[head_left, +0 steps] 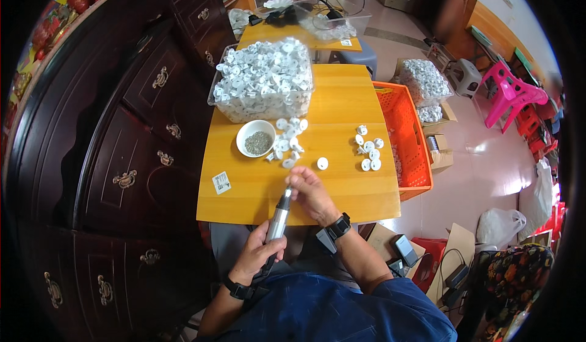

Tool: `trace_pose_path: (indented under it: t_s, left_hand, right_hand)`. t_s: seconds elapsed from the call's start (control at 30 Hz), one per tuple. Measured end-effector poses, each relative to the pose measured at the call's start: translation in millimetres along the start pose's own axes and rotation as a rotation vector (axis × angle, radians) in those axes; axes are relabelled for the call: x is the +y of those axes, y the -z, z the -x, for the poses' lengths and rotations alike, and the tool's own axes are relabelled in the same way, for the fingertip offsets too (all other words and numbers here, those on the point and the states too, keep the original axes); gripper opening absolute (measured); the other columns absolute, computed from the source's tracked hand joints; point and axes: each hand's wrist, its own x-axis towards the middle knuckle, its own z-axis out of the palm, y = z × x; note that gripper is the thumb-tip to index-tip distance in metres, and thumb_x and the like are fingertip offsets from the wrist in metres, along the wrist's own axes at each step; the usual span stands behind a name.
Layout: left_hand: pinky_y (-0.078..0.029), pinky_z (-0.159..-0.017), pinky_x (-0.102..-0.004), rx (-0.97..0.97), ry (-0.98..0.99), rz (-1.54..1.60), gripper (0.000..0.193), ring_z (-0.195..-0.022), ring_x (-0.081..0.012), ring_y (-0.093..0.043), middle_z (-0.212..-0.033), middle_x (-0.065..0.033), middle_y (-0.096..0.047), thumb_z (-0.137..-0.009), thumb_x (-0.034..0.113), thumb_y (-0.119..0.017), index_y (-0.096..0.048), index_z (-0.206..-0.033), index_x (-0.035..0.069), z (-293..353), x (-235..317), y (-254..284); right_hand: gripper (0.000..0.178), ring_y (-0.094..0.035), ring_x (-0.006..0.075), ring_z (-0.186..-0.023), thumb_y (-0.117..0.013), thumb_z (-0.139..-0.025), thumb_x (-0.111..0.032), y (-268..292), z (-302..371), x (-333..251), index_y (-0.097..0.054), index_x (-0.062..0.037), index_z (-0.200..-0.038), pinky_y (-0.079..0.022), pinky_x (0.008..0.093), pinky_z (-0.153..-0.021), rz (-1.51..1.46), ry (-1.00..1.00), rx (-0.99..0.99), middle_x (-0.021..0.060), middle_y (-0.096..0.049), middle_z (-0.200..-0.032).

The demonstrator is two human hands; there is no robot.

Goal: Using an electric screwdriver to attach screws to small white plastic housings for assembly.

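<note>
My left hand (255, 255) is wrapped round a silver and black electric screwdriver (279, 221), its tip pointing up and away from me over the table's near edge. At that tip, the fingers of my right hand (312, 196) are pinched together; what they hold is too small to make out. Beyond them a loose cluster of small white round plastic parts (293, 141) lies beside a white bowl (239, 146) of tiny metal pieces, probably screws. One white disc-shaped part (322, 163) sits alone to the right of the cluster.
A clear bin (262, 107) heaped with white parts stands at the table's (342, 201) far left. Several more white parts (370, 152) lie at the right. An orange crate (415, 140) adjoins the right edge, and a dark cabinet (134, 128) stands at the left.
</note>
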Motion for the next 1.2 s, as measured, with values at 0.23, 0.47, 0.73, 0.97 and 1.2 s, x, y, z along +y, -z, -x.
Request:
trace_pose_path:
  t_s: [0.23,0.47,0.73,0.97,1.2]
  left_hand:
    - [-0.046,-0.057,-0.0234,0.012,0.032,0.001,0.030,-0.065,-0.0090,-0.056,-0.081,-0.0033,-0.057,-0.092,0.017,-0.064,-0.048,-0.113,0.003,6.3,2.1,-0.2]
    - [-0.046,-0.057,-0.0223,0.011,0.027,-0.012,0.031,-0.065,-0.0087,-0.056,-0.082,-0.0033,-0.057,-0.093,0.018,-0.065,-0.048,-0.114,0.004,5.0,0.0,2.4]
    - [-0.047,-0.057,-0.0222,0.027,0.054,0.008,0.029,-0.066,-0.0087,-0.056,-0.082,-0.0034,-0.056,-0.093,0.016,-0.064,-0.048,-0.114,0.004,4.9,0.2,1.4]
    - [-0.047,-0.057,-0.0224,0.024,0.059,0.049,0.027,-0.065,-0.0089,-0.056,-0.082,-0.0029,-0.056,-0.093,0.015,-0.064,-0.048,-0.112,0.005,4.3,0.5,-1.3]
    - [-0.047,-0.058,-0.0223,0.043,0.020,-0.034,0.030,-0.065,-0.0088,-0.056,-0.083,-0.0030,-0.057,-0.093,0.015,-0.065,-0.048,-0.116,0.004,3.6,1.1,-1.3]
  right_hand:
    - [0.011,-0.058,0.0056,-0.072,-0.062,-0.097,-0.010,-0.5,0.4,1.1,-0.059,-0.0108,-0.108,-0.049,0.0206,-0.064,-0.008,0.021,0.002,-0.0020,-0.064,-0.096]
    - [0.014,-0.061,0.0076,-0.077,-0.061,-0.097,-0.009,-3.7,2.9,1.5,-0.061,-0.0114,-0.111,-0.050,0.0215,-0.065,-0.152,-0.032,0.039,-0.0020,-0.066,-0.096]
    - [0.020,-0.062,0.0115,-0.081,-0.066,-0.093,-0.013,-7.6,2.5,12.2,-0.059,-0.0108,-0.111,-0.047,0.0241,-0.063,-0.215,-0.056,0.189,0.0002,-0.066,-0.095]
    - [0.021,-0.063,0.0086,-0.082,-0.062,-0.096,-0.012,-7.8,6.2,17.1,-0.060,-0.0105,-0.116,-0.051,0.0229,-0.068,-0.222,-0.036,0.184,-0.0010,-0.070,-0.100]
    - [0.026,-0.062,0.0101,-0.088,-0.064,-0.095,-0.013,-23.0,12.7,-0.9,-0.056,-0.0097,-0.119,-0.048,0.0247,-0.070,-0.047,-0.011,0.268,0.0010,-0.068,-0.102]
